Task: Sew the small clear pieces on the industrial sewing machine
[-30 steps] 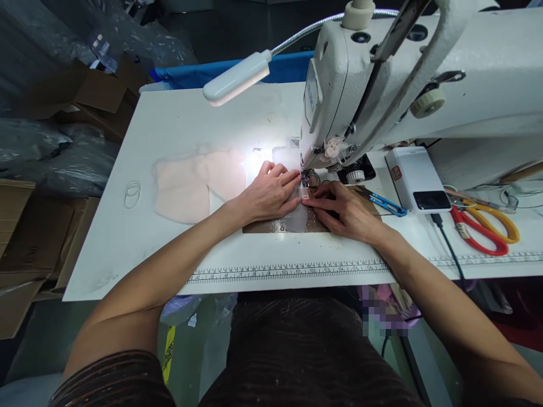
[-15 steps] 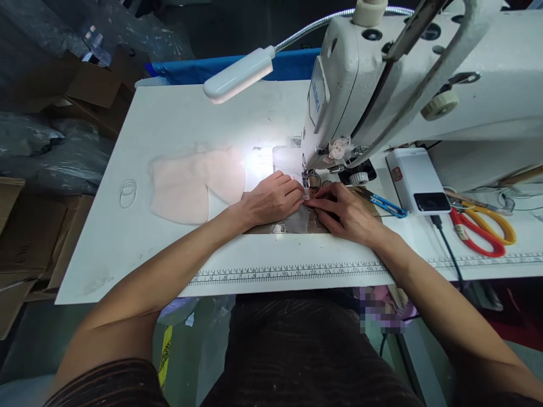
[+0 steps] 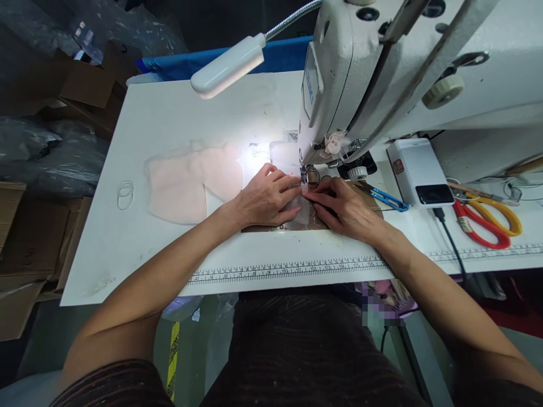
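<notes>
Sheer fabric [image 3: 302, 215] under both hands [image 3: 268, 198] [image 3: 348, 210] — purple basket [image 3: 408, 303] below, pink material [image 3: 384, 286] inside.

Sewing-machine faceplate [image 3: 311, 90] at one o'clock reads "UKI". Printed ruler [image 3: 278, 271] at six o'clock bears numerals 8, 9, 10.

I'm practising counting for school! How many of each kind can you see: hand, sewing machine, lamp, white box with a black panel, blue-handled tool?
Hands: 2 (left hand, right hand)
Sewing machine: 1
Lamp: 1
White box with a black panel: 1
Blue-handled tool: 1
Total: 6
</notes>
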A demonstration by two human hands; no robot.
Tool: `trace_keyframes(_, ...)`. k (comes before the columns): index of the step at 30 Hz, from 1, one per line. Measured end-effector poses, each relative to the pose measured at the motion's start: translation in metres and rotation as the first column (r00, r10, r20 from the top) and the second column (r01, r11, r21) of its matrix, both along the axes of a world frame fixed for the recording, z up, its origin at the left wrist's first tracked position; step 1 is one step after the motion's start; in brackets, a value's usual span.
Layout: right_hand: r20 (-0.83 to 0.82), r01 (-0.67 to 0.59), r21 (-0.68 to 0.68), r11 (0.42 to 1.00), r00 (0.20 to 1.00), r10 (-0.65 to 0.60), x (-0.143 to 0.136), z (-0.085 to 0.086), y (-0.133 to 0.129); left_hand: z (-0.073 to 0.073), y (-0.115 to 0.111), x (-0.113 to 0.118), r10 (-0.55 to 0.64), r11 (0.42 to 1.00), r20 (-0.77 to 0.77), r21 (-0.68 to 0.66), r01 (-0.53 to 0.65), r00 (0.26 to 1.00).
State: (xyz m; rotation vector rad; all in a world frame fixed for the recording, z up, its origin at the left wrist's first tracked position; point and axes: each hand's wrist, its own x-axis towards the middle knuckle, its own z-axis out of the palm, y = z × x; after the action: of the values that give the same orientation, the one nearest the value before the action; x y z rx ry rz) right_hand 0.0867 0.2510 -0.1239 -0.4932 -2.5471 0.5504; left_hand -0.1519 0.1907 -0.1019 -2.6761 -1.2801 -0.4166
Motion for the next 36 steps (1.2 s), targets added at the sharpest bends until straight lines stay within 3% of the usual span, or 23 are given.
trace_keyframes(11, -0.006, 0.005, 0.014, 1.000, 1.000, -0.005, -0.0007, -0.0001, -0.0002, -0.0009, -0.0033, 0.0074, -0.153, 0.988, -0.035, 0.032, 0.154, 0.988)
trace_keyframes(26, -0.010, 0.004, 0.011, 1.000, 1.000, -0.004, -0.0006, 0.0011, -0.0004, 0.0036, -0.0049, 0.0053, -0.102, 0.994, 0.030, -0.027, 0.103, 0.994)
trace_keyframes(36, -0.016, 0.004, 0.000, 1.000, 1.000, -0.004, 0.0003, 0.0027, -0.0012, 0.0042, -0.0050, 0.0048, -0.038, 0.998, -0.008, -0.059, 0.038, 0.999)
